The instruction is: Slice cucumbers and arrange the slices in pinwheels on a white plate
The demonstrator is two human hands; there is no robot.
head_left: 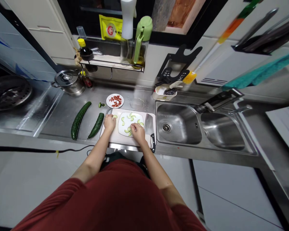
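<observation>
- Stainless-steel counter (59,123) along a kitchen wall; double-bowl sink (183,128) at right of the frame, lidded pot (68,84) at upper left.
- Work position: cutting board (114,137) at centre, carrying a white square plate (120,129) and, to its right, a cleaver (149,124) with a black handle.
- Task's thing: thin cucumber slices (129,129), fanned in small groups on the square plate, toward its top, left, right and lower edges.
- Left hand (109,122): at the upper-left part of the board, fingers curled beside a loose slice (115,116). Cannot tell whether the slice is gripped.
- Right hand (138,132): over the right half of the square plate, fingertips drawn close together at the slices. Cannot tell whether a slice is pinched.
- Left of the board: a long cucumber (80,120) and a shorter cucumber (96,125); small green pieces (101,105) lie above the shorter one.
- Above the board: a round plate (108,102) of red pieces (115,100).
- Progress (judgement): slicing appears done for this portion; arranging appears well advanced but incomplete. Plate centre shows bare; red pieces appear unused.
</observation>
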